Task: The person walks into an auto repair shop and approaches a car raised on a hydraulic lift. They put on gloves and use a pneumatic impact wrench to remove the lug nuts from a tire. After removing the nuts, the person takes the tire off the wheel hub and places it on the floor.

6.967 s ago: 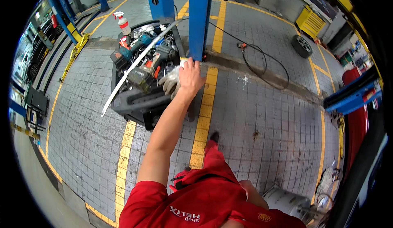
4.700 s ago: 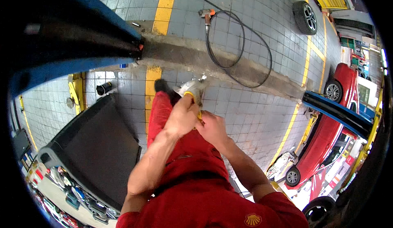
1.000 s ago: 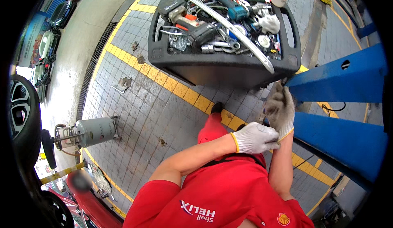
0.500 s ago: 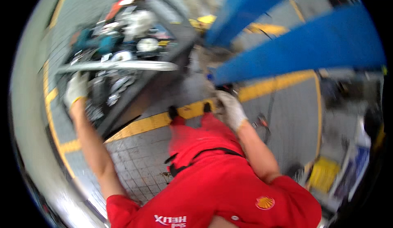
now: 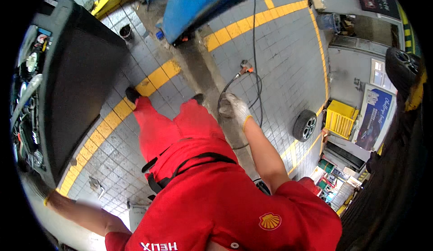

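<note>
My right hand (image 5: 233,105), in a grey-white work glove with a yellow cuff, is open with loosely bent fingers and nothing visible in it, over the floor channel and hose. An orange impact wrench (image 5: 246,67) lies on the tiles beyond it, joined to a black hose (image 5: 260,88). My left hand (image 5: 36,184), also gloved, is at the far left beside the black tool cart (image 5: 76,66), in shadow; its fingers are hard to make out. Hand tools (image 5: 29,98) and a long pale strip (image 5: 27,98) fill the cart's top.
Blue lift post (image 5: 189,3) stands ahead, with yellow metalwork (image 5: 108,0) and a small dark container (image 5: 126,32) to its left. A loose wheel (image 5: 305,125), yellow slatted cabinet (image 5: 340,115) and wall banner (image 5: 374,118) are at right. A dark overhead wheel (image 5: 401,68) borders the view.
My hands, together one second ago, have separated, left toward the cart, right over the floor. The view has swung round, moving the cart to the far left and bringing the hose and wheel into sight.
</note>
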`<state>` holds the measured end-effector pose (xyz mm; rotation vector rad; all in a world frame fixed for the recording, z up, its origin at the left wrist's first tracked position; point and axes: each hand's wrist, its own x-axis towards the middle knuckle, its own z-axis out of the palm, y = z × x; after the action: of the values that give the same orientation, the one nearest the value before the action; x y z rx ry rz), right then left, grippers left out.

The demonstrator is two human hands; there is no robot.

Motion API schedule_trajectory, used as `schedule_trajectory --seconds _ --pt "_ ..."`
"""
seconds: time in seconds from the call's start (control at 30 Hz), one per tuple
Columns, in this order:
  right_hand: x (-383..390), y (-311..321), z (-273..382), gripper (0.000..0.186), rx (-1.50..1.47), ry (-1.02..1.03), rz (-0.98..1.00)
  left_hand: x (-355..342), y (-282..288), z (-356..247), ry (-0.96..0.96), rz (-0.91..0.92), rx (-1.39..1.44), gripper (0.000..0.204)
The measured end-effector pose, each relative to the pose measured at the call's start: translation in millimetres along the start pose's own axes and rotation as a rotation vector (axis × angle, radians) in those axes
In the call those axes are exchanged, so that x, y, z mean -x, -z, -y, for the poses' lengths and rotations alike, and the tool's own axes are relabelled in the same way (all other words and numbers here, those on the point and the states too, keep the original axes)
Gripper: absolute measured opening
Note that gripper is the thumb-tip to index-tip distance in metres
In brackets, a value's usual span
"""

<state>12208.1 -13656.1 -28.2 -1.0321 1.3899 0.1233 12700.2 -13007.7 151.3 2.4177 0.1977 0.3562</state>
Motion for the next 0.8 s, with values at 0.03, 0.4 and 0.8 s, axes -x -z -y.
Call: schedule_trajectory --seconds 0.03,0.4,0.8 --pt "-5.0 32.4 -18.1 0.053 -0.065 -0.047 -0.025 46.7 -35.6 -47.8 0.104 0.013 0.177 0.050" --pt "-133.2 288.3 -119.6 0.054 -0.302 -0.005 -0.323 492.1 -364.6 -268.0 1.282 1.198 1.129 0.046" --pt "-486.6 334.5 -171.8 0.090 0.089 -0.387 -0.579 526.0 -643.3 -285.4 0.748 1.372 -0.392 0.026"
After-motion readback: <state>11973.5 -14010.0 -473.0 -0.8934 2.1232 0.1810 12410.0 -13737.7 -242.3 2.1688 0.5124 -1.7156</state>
